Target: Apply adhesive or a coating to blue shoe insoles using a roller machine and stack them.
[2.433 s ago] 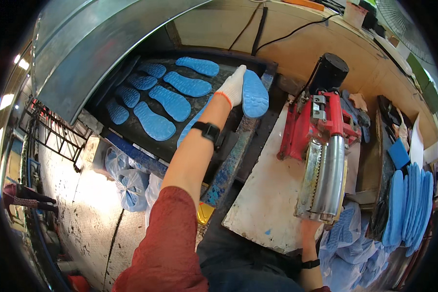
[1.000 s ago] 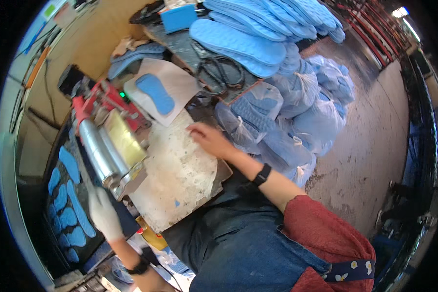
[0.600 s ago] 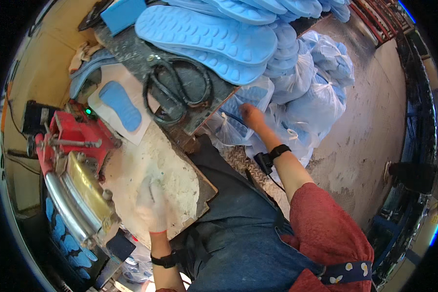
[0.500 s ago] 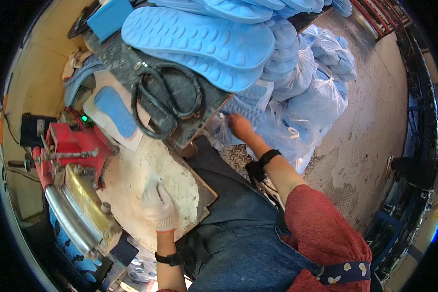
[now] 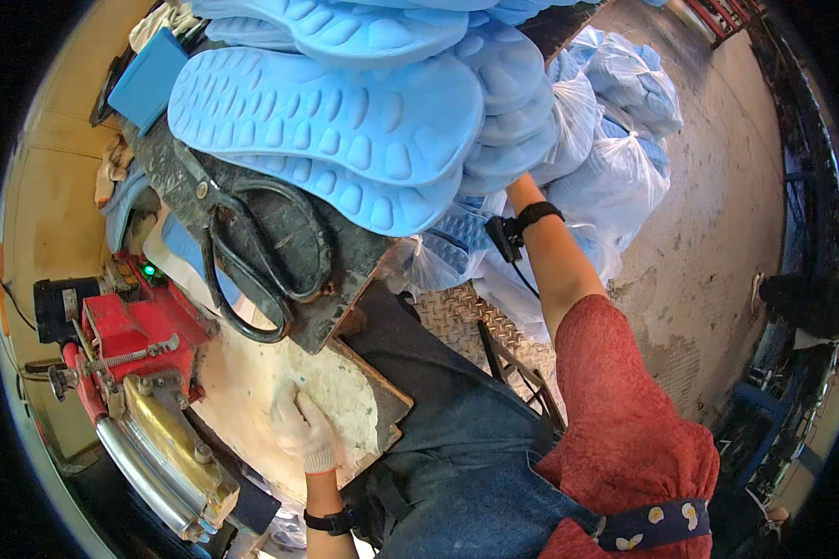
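My left hand (image 5: pixel 303 430), in a white knitted glove, rests on the worn cream board (image 5: pixel 242 373) with its fingers curled together. Nothing shows in it. My bare right arm reaches away past the bench corner. Only the wrist end of my right hand (image 5: pixel 524 190) shows; its fingers are hidden behind a pile of blue foam soles (image 5: pixel 331 112) with raised bumps. Clear bags (image 5: pixel 615 186) packed with blue soles stand beside that arm. Black-handled scissors (image 5: pixel 252 242) lie on the dark bench top between my hands.
A red machine (image 5: pixel 135 326) with metal rollers (image 5: pixel 154 480) and a green light stands left of the board. Part of a blue sole (image 5: pixel 185 244) lies behind the scissors. A blue box (image 5: pixel 146 82) sits at the far left. Bare floor (image 5: pixel 718 233) extends to the right.
My right hand has moved farther away, from the near bag to behind the pile of soles. The view has shifted; my left hand stays on the board.
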Motion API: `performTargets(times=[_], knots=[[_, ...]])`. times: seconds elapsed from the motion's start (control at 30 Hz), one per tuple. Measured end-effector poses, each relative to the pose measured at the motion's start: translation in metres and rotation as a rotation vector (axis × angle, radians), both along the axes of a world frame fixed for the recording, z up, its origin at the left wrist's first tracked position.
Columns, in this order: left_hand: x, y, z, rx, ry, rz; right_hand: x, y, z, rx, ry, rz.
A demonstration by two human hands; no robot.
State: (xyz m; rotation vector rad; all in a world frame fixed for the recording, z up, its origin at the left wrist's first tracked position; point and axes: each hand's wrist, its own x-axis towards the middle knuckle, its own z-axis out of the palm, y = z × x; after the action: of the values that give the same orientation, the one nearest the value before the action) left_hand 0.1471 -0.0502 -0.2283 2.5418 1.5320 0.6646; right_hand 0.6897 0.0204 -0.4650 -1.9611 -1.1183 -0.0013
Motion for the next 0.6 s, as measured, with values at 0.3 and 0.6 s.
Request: performTargets(times=[0.3,0.6], knots=[[-0.007,-0.004,0.006,-0.018,0.046,0.066,-0.062,0.001,0.051,-0.438,0.308,0.299],[-0.007,-0.003,0.001,0.006,0.035,0.052,-0.088,-0.014,0.038,-0.521,-0.146,-0.080]])
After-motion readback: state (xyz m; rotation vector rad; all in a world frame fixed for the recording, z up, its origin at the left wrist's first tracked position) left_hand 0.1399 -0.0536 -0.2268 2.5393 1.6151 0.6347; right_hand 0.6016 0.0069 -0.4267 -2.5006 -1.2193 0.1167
